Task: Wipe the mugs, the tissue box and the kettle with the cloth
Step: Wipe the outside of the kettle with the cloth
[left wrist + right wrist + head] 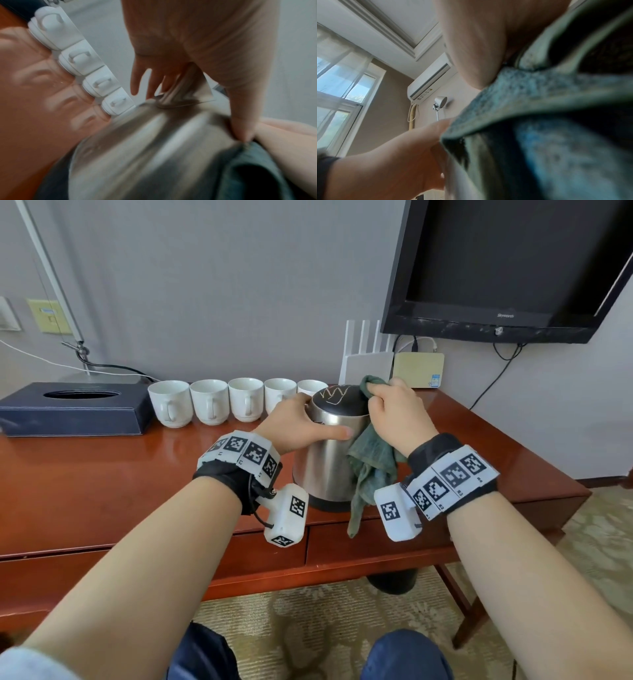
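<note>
A steel kettle (325, 463) with a black lid stands near the front of the wooden table (102, 474). My left hand (301, 424) wraps round the kettle's upper part, thumb lying across the front. My right hand (392, 414) grips a green cloth (371, 467) against the kettle's right side by the lid, and the cloth's tail hangs past the table edge. Several white mugs (209, 402) stand in a row behind, next to a dark blue tissue box (75, 409). The left wrist view shows the kettle (137, 148), blurred, and the cloth (248, 169). The cloth (539, 121) fills the right wrist view.
A black TV (496, 268) hangs on the wall at upper right, with cables below it. A white router (366, 364) and a beige box (418, 369) stand behind the kettle. A lamp base (102, 376) sits behind the tissue box. Drawers run along the table's front.
</note>
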### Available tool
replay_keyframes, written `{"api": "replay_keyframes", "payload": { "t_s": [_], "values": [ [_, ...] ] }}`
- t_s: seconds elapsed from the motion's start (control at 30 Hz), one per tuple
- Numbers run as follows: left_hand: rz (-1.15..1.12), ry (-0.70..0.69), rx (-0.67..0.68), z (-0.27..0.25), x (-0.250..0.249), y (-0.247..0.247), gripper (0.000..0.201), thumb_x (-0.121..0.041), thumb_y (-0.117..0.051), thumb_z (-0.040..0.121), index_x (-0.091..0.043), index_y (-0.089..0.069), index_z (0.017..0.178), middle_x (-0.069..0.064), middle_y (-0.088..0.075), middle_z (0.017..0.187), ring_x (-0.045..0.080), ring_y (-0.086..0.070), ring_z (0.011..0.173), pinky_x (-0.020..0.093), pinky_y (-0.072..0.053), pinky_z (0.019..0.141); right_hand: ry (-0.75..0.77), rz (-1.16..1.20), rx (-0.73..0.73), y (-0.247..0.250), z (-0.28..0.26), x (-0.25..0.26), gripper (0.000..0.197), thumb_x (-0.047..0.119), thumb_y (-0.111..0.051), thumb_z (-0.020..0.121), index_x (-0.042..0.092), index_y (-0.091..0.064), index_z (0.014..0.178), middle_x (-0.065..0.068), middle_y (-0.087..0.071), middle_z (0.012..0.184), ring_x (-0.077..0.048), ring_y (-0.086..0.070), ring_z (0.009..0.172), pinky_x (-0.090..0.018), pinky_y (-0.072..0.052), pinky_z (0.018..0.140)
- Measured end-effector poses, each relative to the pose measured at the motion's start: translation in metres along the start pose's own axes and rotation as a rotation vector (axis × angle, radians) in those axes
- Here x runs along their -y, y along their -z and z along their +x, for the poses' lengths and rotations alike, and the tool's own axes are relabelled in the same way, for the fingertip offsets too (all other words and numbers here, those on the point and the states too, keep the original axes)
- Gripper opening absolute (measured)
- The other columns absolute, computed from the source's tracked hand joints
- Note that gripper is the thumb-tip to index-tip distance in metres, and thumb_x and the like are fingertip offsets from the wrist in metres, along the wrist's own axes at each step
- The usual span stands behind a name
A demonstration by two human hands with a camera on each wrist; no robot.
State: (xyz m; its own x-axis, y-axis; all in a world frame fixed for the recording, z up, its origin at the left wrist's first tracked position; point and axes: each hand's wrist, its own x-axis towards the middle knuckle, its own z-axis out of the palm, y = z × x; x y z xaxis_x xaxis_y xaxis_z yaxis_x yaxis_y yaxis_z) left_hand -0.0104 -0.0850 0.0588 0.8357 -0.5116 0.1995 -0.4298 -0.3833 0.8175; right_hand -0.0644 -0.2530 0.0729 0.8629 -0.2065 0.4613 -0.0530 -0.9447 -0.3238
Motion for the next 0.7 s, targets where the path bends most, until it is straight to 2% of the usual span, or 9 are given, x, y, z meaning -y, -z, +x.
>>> {"api": "replay_keyframes", "payload": {
  "t_s": [0.13, 0.23, 0.3, 0.4, 0.47, 0.53, 0.63, 0.7],
  "values": [
    [0.120, -0.022, -0.115, -0.010, -0.016, -0.013, 0.038, -0.044, -0.080, 0.075, -0.032, -0.043, 0.073, -0.018, -0.053, 0.075, -0.006, -0.047, 0.069, 0.009, -0.038, 0.060, -0.060, 0.126, 0.062, -0.005, 0.019, -0.011, 0.042, 0.007, -0.033, 0.099, 0.012, -0.056, 0.133, -0.018, -0.047, 0.117, -0.036, -0.049, 0.110, -0.032, -0.034, 0.095],
    [0.186, -0.015, -0.170, -0.013, -0.017, -0.022, 0.032, -0.041, -0.077, 0.073, -0.023, -0.051, 0.072, -0.009, -0.058, 0.069, 0.002, -0.055, 0.069, 0.017, -0.042, 0.055, -0.061, 0.179, 0.091, -0.009, 0.030, -0.017, 0.045, 0.002, -0.032, 0.098, 0.014, -0.055, 0.134, -0.019, -0.047, 0.121, -0.034, -0.047, 0.117, -0.034, -0.033, 0.105],
    [0.227, 0.002, -0.126, -0.014, -0.017, -0.025, 0.030, -0.043, -0.075, 0.070, -0.018, -0.060, 0.078, -0.008, -0.061, 0.068, 0.008, -0.060, 0.072, 0.021, -0.042, 0.054, -0.048, 0.200, 0.117, -0.008, 0.034, -0.021, 0.044, 0.000, -0.032, 0.099, 0.015, -0.056, 0.133, -0.017, -0.049, 0.124, -0.034, -0.046, 0.120, -0.035, -0.033, 0.107],
    [0.283, 0.071, 0.013, -0.014, -0.028, -0.019, 0.028, -0.041, -0.074, 0.070, -0.017, -0.061, 0.063, -0.009, -0.056, 0.057, 0.009, -0.058, 0.064, 0.020, -0.040, 0.051, -0.046, 0.220, 0.087, 0.003, 0.030, -0.027, 0.043, -0.005, -0.034, 0.097, 0.010, -0.061, 0.127, -0.017, -0.052, 0.125, -0.032, -0.047, 0.121, -0.026, -0.032, 0.103],
    [0.205, 0.149, 0.103, -0.010, -0.038, -0.003, 0.019, -0.029, -0.073, 0.076, -0.013, -0.064, 0.068, -0.003, -0.065, 0.062, 0.014, -0.065, 0.065, 0.021, -0.051, 0.054, -0.079, 0.233, 0.000, 0.011, 0.021, -0.029, 0.043, -0.008, -0.036, 0.094, 0.007, -0.064, 0.122, -0.019, -0.054, 0.124, -0.033, -0.048, 0.120, -0.026, -0.033, 0.101],
    [0.147, 0.210, 0.109, 0.001, -0.042, 0.017, 0.013, -0.017, -0.066, 0.083, -0.005, -0.068, 0.080, 0.009, -0.074, 0.077, 0.021, -0.071, 0.071, 0.028, -0.058, 0.064, -0.115, 0.229, -0.089, 0.017, 0.008, -0.025, 0.042, -0.009, -0.039, 0.091, 0.006, -0.066, 0.120, -0.019, -0.055, 0.123, -0.033, -0.048, 0.118, -0.027, -0.034, 0.098],
    [0.149, 0.167, -0.079, 0.029, -0.031, 0.030, 0.018, -0.009, -0.053, 0.085, 0.001, -0.068, 0.088, 0.014, -0.074, 0.088, 0.030, -0.071, 0.080, 0.036, -0.058, 0.077, -0.137, 0.187, -0.202, 0.021, -0.010, -0.016, 0.040, -0.005, -0.044, 0.087, 0.009, -0.069, 0.116, -0.018, -0.057, 0.120, -0.034, -0.051, 0.113, -0.029, -0.038, 0.092],
    [0.016, 0.088, -0.147, 0.045, -0.023, 0.025, 0.018, -0.005, -0.049, 0.089, -0.005, -0.066, 0.084, 0.011, -0.073, 0.090, 0.024, -0.069, 0.082, 0.034, -0.057, 0.080, -0.173, 0.154, -0.222, 0.021, -0.018, -0.012, 0.040, -0.001, -0.046, 0.087, 0.012, -0.069, 0.117, -0.016, -0.057, 0.121, -0.034, -0.052, 0.112, -0.031, -0.040, 0.091]
  ]
}}
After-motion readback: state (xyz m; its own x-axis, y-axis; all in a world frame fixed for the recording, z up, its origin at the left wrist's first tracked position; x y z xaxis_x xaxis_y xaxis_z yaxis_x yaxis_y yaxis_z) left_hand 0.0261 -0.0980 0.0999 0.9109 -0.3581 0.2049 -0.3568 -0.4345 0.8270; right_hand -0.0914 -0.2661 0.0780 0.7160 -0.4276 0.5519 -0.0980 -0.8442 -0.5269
